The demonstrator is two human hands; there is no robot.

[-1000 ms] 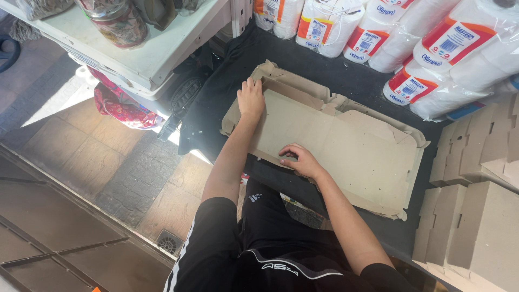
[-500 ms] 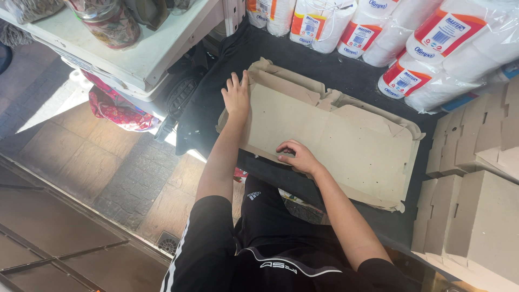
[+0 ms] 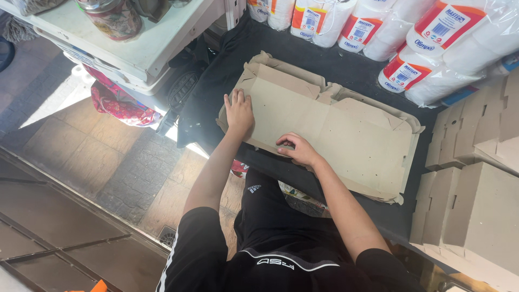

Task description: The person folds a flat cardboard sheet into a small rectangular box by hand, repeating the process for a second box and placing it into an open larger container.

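A stack of flat, unfolded brown cardboard box blanks [image 3: 346, 130] lies on a black table [image 3: 303, 59] in front of me. My left hand [image 3: 239, 111] rests palm down on the left part of the top blank, fingers spread. My right hand [image 3: 295, 148] sits at the near edge of the stack, fingers curled onto the edge of the cardboard; whether it grips a sheet I cannot tell.
Folded brown cardboard boxes [image 3: 476, 200] are stacked at the right. Wrapped packs of paper rolls [image 3: 427, 43] line the far side. A white shelf [image 3: 146, 48] with a jar [image 3: 111, 19] stands at upper left, above a tiled floor [image 3: 97, 162].
My left hand has slid back toward me along the left part of the cardboard. My right hand stays at the near edge.
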